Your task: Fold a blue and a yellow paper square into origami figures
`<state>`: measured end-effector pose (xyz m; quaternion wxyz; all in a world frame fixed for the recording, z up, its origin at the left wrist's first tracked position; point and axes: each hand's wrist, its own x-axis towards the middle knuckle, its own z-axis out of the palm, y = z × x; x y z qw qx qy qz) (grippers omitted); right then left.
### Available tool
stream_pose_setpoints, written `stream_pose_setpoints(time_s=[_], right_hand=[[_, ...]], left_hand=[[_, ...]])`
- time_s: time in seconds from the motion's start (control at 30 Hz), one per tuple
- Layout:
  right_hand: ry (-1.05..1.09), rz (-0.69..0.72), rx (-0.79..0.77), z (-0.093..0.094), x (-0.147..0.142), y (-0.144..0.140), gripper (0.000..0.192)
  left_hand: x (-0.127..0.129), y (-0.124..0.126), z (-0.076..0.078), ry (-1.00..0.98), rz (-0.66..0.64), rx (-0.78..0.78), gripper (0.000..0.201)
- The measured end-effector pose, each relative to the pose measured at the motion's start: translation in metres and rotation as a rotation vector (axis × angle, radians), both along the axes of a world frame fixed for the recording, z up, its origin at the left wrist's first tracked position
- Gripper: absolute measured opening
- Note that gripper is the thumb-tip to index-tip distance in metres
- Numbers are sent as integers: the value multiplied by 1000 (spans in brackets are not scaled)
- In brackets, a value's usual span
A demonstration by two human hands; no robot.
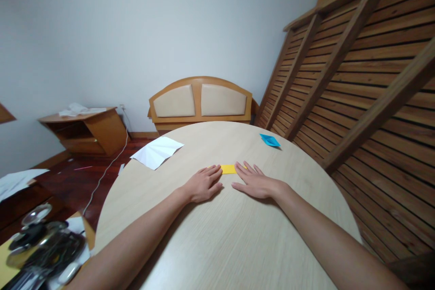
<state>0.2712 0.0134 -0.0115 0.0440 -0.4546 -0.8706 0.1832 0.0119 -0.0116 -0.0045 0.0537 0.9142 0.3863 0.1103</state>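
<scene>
A folded strip of yellow paper [228, 169] lies flat near the middle of the round table. My left hand [204, 184] rests palm down on its left end, fingers stretched out. On the right end lie the fingers of my right hand [254, 182], flat and spread. Both ends of the strip are mostly covered by my fingers, and only the middle shows fully. Farther back to the right sits a blue folded paper boat [270, 140]. A creased white sheet of paper [157, 152] lies at the table's left edge.
The round wooden table [217, 244] fills the foreground. Slatted wooden panels [340, 99] lean along the right side. Behind stands a padded headboard [200, 99]. A small cabinet [88, 131] with papers is at the left, and a cluttered surface with cables [50, 253] lies lower left.
</scene>
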Motion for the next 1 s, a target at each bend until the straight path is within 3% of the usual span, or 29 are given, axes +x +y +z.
stream_pose_setpoints(time_s=[0.1,0.2,0.3,0.47,1.0], right_hand=[[-14,-27,77,9,-3,-3,88],[59,49,177,18,-7,-6,79],[127,179,213,22,-10,-6,63],[192,262,291,23,-14,-3,31],[286,341,294,21,-14,-4,26]], left_hand=[[0,-1,2,-6,0,16,54],[0,-1,2,-26,-16,11,48],[-1,1,0,-42,-33,14,37],[1,2,-3,-91,-33,104,25],[-3,3,2,-140,-97,-3,27]])
